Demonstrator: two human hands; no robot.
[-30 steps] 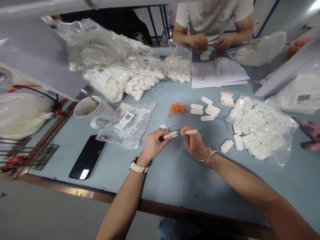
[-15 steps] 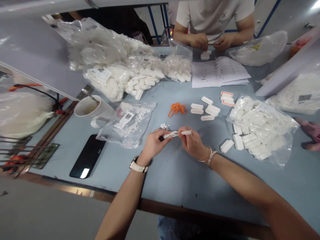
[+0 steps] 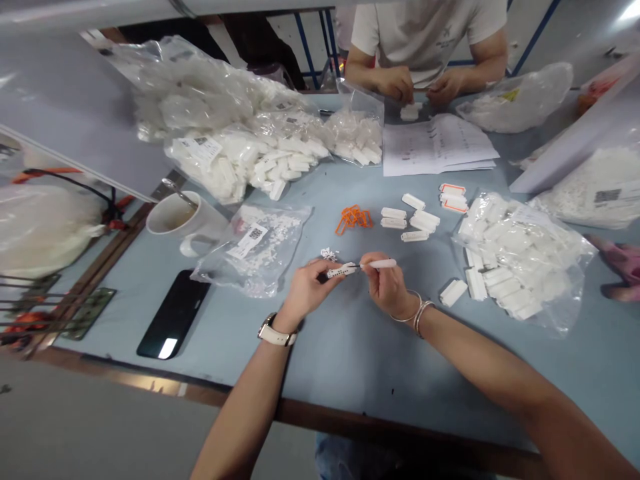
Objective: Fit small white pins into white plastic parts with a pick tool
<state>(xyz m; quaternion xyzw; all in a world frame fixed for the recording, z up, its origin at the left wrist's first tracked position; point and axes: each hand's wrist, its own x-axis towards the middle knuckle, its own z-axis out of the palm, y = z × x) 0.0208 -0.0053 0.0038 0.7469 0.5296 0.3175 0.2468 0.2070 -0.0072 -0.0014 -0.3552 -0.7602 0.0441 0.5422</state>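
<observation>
My left hand point(image 3: 307, 289) pinches a white strip point(image 3: 342, 271) over the desk point(image 3: 345, 360), well in from its front edge. My right hand point(image 3: 387, 288) grasps a white tool point(image 3: 383, 264), tip near the strip, contact unclear.

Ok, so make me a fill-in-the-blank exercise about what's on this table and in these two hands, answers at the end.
1. The left hand holds a small ____ piece marked with dark spots.
2. The right hand holds a slim tool whose tip points toward the piece in the ____ hand.
3. The bracelets are on the ____ wrist.
4. The thin frames piled on the table beyond the hands are coloured ____.

Missing words: white; left; right; orange.
</observation>
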